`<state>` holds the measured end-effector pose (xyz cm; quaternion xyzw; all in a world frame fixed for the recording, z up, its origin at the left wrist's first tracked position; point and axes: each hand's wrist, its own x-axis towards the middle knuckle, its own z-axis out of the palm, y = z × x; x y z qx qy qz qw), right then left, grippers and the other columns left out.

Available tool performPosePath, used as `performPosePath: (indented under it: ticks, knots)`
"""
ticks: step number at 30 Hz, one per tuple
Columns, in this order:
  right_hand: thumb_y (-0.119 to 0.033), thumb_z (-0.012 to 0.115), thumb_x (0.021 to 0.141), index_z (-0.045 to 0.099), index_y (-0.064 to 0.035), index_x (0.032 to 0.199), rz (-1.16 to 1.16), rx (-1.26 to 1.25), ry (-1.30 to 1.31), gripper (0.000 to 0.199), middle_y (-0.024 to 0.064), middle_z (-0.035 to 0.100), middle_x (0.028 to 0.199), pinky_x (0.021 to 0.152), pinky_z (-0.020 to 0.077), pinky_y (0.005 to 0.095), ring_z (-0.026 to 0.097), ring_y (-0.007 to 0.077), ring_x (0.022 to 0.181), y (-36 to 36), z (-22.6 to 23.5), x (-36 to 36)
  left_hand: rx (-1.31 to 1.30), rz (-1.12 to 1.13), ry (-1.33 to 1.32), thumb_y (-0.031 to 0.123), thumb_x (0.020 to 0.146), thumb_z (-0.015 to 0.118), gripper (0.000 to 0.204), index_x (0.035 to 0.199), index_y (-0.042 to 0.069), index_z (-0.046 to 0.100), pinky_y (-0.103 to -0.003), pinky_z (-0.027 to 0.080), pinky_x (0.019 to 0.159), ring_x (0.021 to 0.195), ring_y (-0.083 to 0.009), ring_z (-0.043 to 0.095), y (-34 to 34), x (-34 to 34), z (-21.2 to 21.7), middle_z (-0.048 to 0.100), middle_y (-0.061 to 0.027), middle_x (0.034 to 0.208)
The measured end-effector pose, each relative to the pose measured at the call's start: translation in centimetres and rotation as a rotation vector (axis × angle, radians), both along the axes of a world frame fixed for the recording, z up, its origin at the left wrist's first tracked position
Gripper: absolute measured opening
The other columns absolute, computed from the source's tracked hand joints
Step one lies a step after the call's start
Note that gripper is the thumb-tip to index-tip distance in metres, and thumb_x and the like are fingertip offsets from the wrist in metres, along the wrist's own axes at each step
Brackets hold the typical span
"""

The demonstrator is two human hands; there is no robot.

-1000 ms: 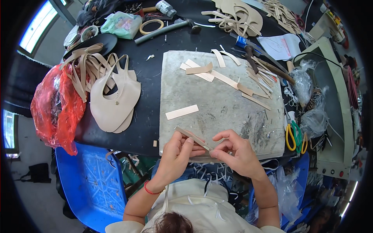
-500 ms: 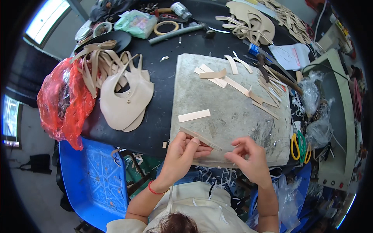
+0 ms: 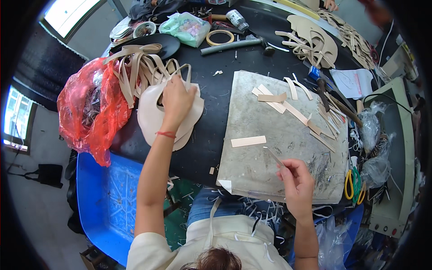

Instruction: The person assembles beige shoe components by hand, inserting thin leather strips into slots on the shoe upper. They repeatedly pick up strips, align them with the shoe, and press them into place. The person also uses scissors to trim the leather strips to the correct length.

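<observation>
At the left of the table my left hand [image 3: 178,101] reaches over a stack of beige leather bag panels [image 3: 155,123]. Its fingers curl at the opening of the top panel and seem to grip its edge; the fingertips are partly hidden. Above the grey work board [image 3: 252,168], my right hand [image 3: 297,182] pinches a thin narrow strip [image 3: 273,156] that points away to the left. Just beyond that strip lies a flat pale leather strip [image 3: 248,141]. More short leather strips [image 3: 294,111] lie across the far part of the board.
A red plastic bag [image 3: 90,112] stands left of the panels, above a blue plastic tub [image 3: 108,207]. Farther back are a hammer [image 3: 231,47], a tape roll [image 3: 220,38] and more cut leather [image 3: 315,42]. Scissors [image 3: 349,184] lie right of the board. Another person's hand [image 3: 330,5] shows at the far edge.
My left hand has left the strip and moved far left onto the leather panels. The narrow strip is now in my right hand. A white scrap now shows at the board's near left corner.
</observation>
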<state>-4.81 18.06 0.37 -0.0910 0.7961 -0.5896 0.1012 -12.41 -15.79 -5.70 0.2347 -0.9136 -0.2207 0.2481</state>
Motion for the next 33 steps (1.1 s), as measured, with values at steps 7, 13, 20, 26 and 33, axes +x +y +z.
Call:
performPosePath:
  ticks: [7, 13, 20, 26, 33]
  knots:
    - [-0.005, 0.052, 0.092, 0.058, 0.0000, 0.114, 0.072, -0.071, -0.180, 0.023, 0.0042, 0.062, 0.092, 0.070, 0.0469, 0.0218, 0.060, 0.0090, 0.082, -1.0, 0.2, -1.3, 0.337, -0.050, 0.141, 0.016, 0.088, 0.059, 0.030, 0.114, 0.001, 0.060, -0.029, 0.048, 0.069, 0.079, -0.0166, 0.062, 2.0, 4.2, 6.4, 0.062, -0.0089, 0.091]
    - [-0.006, 0.058, 0.090, 0.060, 0.0014, 0.106, 0.121, -0.168, -0.213, 0.017, 0.0023, 0.062, 0.092, 0.073, 0.0454, 0.0206, 0.056, 0.0063, 0.081, -0.2, -0.3, -1.1, 0.745, -0.177, 0.256, 0.003, 0.091, 0.052, 0.029, 0.118, -0.006, 0.055, -0.023, 0.050, 0.068, 0.085, -0.0104, 0.058, 8.2, 14.7, 12.3, 0.057, -0.0120, 0.114]
    - [-0.005, 0.062, 0.087, 0.063, 0.0009, 0.096, 0.126, -0.249, -0.142, 0.010, 0.0027, 0.062, 0.087, 0.070, 0.0456, 0.0206, 0.056, 0.0060, 0.078, -1.2, 1.8, 1.1, 1.560, -0.438, 0.081, 0.002, 0.088, 0.059, 0.034, 0.121, -0.004, 0.053, -0.028, 0.054, 0.078, 0.085, -0.0135, 0.061, 15.2, 15.7, 6.7, 0.058, -0.0079, 0.096]
    - [-0.004, 0.064, 0.086, 0.062, 0.0043, 0.095, 0.159, -0.272, -0.182, 0.013, 0.0067, 0.064, 0.085, 0.062, 0.0510, 0.0217, 0.065, 0.0115, 0.073, -1.7, 2.2, 1.5, 1.573, -0.478, 0.094, 0.001, 0.087, 0.060, 0.031, 0.117, -0.004, 0.052, -0.031, 0.055, 0.078, 0.088, -0.0151, 0.061, 17.6, 15.1, 6.5, 0.060, -0.0096, 0.096]
    - [-0.003, 0.062, 0.087, 0.062, 0.0050, 0.093, 0.164, -0.278, -0.200, 0.010, 0.0085, 0.063, 0.085, 0.060, 0.0517, 0.0216, 0.066, 0.0132, 0.071, -2.0, 1.2, 1.6, 1.558, -0.467, 0.101, 0.002, 0.087, 0.060, 0.031, 0.116, -0.004, 0.052, -0.029, 0.053, 0.077, 0.086, -0.0144, 0.061, 17.6, 15.2, 6.5, 0.062, -0.0094, 0.095]
